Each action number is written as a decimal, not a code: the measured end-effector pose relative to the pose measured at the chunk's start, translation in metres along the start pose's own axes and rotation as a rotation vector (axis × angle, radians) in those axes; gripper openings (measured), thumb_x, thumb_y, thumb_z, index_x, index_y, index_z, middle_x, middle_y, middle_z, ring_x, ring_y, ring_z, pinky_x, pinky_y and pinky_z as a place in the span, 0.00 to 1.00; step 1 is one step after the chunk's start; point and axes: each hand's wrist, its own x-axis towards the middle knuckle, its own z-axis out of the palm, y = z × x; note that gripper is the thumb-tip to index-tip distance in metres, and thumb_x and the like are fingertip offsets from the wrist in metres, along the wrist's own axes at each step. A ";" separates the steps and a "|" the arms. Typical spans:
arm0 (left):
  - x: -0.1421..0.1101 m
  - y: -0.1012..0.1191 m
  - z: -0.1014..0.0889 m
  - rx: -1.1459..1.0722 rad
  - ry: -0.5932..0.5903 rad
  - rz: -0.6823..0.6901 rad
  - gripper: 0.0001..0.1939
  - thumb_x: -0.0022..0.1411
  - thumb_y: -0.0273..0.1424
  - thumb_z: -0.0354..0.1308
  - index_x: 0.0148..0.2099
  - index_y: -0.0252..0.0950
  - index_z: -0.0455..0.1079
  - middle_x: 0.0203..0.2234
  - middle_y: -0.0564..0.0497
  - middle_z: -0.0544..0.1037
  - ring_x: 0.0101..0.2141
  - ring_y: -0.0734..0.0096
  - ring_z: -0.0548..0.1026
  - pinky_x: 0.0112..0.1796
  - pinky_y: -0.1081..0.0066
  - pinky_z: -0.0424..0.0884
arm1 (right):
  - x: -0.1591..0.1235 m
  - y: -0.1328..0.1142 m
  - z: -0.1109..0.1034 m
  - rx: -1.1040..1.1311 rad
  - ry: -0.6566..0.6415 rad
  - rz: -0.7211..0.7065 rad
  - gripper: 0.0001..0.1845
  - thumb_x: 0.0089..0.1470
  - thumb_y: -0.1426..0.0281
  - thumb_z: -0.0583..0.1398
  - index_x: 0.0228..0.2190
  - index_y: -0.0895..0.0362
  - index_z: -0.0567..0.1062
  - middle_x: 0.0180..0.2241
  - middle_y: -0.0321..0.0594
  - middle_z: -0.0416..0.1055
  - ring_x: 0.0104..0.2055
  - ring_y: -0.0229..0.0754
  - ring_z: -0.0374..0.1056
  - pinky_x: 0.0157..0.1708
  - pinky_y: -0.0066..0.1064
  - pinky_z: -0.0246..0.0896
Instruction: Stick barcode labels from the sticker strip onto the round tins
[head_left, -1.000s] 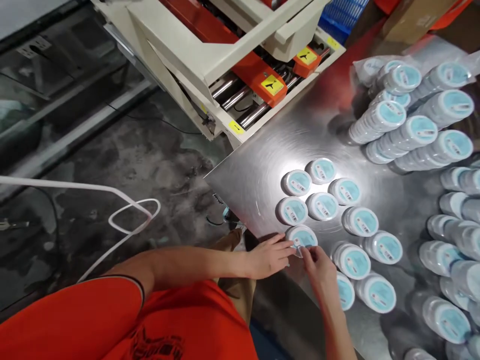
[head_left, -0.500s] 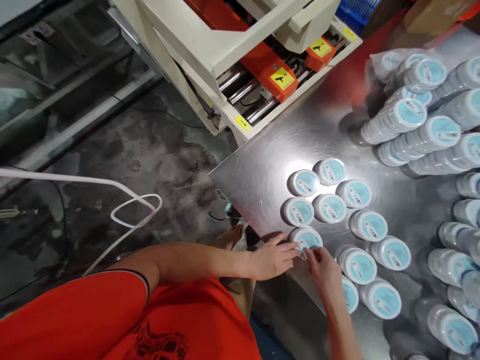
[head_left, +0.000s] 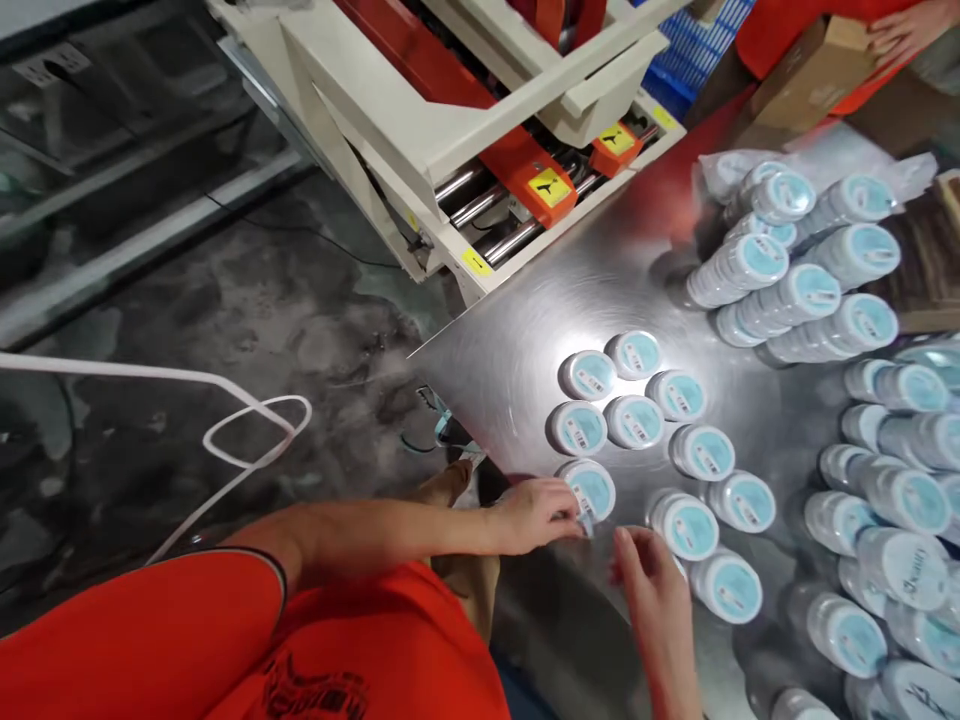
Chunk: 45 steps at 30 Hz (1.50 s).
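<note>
My right hand (head_left: 656, 615) has just come away and hangs open, empty — while my left hand (head_left: 536, 515) stays closed on the small clear tag (head_left: 585, 525) of the pale-blue round tin (head_left: 592, 490), low centre on the steel table (head_left: 510, 400).

A brushed stainless steel table (head_left: 525, 370) fills the right of the view, one corner pointing left. Near that corner, short stacks of round containers (head_left: 634, 421) with pale blue labels and barcodes sit close together. Longer stacks (head_left: 795, 295) lie on their sides in rows farther right, some beside clear plastic wrap (head_left: 727, 170).
</note>
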 end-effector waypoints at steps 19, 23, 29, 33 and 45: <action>0.033 0.068 0.045 -0.472 -0.113 -0.420 0.10 0.57 0.34 0.67 0.32 0.34 0.72 0.26 0.55 0.75 0.30 0.73 0.71 0.32 0.74 0.63 | -0.046 0.057 -0.016 0.310 0.120 0.037 0.22 0.52 0.47 0.60 0.33 0.53 0.78 0.32 0.38 0.78 0.32 0.44 0.72 0.34 0.31 0.65; 0.041 0.067 0.059 -0.407 -0.175 -0.454 0.12 0.60 0.38 0.66 0.33 0.34 0.70 0.23 0.57 0.72 0.26 0.75 0.70 0.28 0.74 0.63 | -0.026 0.075 -0.040 0.270 0.171 0.105 0.21 0.52 0.48 0.59 0.32 0.53 0.77 0.27 0.36 0.76 0.29 0.42 0.69 0.33 0.31 0.64; 0.069 0.056 0.081 0.090 -0.223 0.001 0.09 0.64 0.33 0.65 0.37 0.32 0.75 0.37 0.45 0.82 0.41 0.61 0.78 0.43 0.66 0.71 | 0.045 0.105 -0.084 0.215 0.138 0.100 0.22 0.47 0.48 0.61 0.28 0.55 0.75 0.24 0.36 0.74 0.25 0.41 0.69 0.31 0.33 0.64; 0.093 0.046 0.093 0.370 -0.247 0.349 0.08 0.68 0.31 0.61 0.45 0.31 0.77 0.58 0.41 0.76 0.62 0.54 0.68 0.60 0.57 0.64 | 0.074 0.109 -0.085 0.163 -0.026 0.074 0.24 0.44 0.46 0.62 0.25 0.55 0.74 0.20 0.35 0.72 0.22 0.40 0.66 0.26 0.32 0.61; 0.098 0.039 0.103 0.514 -0.187 0.447 0.13 0.73 0.28 0.51 0.47 0.29 0.76 0.57 0.38 0.76 0.62 0.51 0.68 0.61 0.50 0.61 | 0.086 0.104 -0.088 -0.006 -0.104 0.075 0.19 0.47 0.50 0.59 0.23 0.52 0.72 0.16 0.33 0.70 0.20 0.40 0.66 0.25 0.31 0.55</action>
